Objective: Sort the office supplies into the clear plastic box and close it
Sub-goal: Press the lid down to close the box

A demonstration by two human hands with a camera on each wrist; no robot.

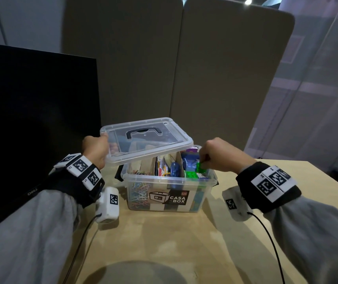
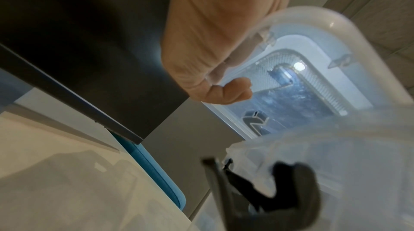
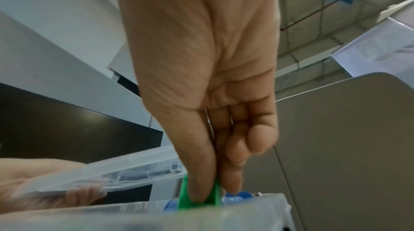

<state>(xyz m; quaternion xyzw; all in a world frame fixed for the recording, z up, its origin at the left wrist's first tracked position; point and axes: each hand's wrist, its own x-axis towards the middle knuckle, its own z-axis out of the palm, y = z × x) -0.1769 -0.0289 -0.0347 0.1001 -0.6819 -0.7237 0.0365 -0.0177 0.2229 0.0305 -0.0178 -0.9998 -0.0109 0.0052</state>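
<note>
A light wooden desk [image 1: 164, 242] stands before grey partition panels [image 1: 225, 78], with a dark monitor [image 1: 30, 119] along its left edge. Toward the desk's far edge, near the middle, sits the clear plastic box [image 1: 170, 193], open at the top and already filled. The left hand [image 1: 95, 148] grips the left edge of the clear lid [image 1: 143, 138], thumb on top and fingers curled beneath, holding it tilted above the box's left and rear part with the black handle [image 1: 144, 133] facing up. Inside the box, from left to right, lie coloured paper clips [image 1: 140, 191] against the left wall, upright cards and packets [image 1: 162, 165] in the middle, and a blue item [image 1: 175, 169] beside them. At the box's right end the right hand [image 1: 221, 154] pinches a green piece [image 1: 200, 168] between thumb and fingertips, the piece sitting directly under the grip, partly below the box rim, beside another green object [image 1: 190, 174].
</note>
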